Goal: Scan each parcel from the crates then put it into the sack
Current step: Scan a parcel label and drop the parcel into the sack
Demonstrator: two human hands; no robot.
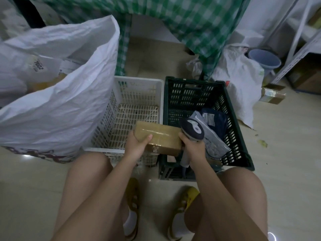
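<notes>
At the far left the white woven sack (57, 94) stands open-mouthed on the floor, already holding parcels, its soft rim sagging just beside the white crate (137, 94), whose slatted bottom shows bare. Over the near edge of that crate the left hand (137, 146) grips the left end of a small cardboard box (159, 137), thumb lying across the top face and fingers curled underneath. The box is taped all over with glossy clear tape, so it is likely a little slippery; it looks stiff and light enough for one hand, and holding it by the end, as now, keeps the faces free for scanning. Its right end sits touching or just short of the right hand (193, 146), which is wrapped around the handle of a barcode scanner (192, 130), the scanner's head tilted over the box; where the label sits I cannot tell, possibly on the near side face. Behind the scanner, in the dark green crate (231, 136), lie a grey poly mailer (211, 136) and a dark blue one (218, 120), both soft, limp and easy to pinch anywhere
</notes>
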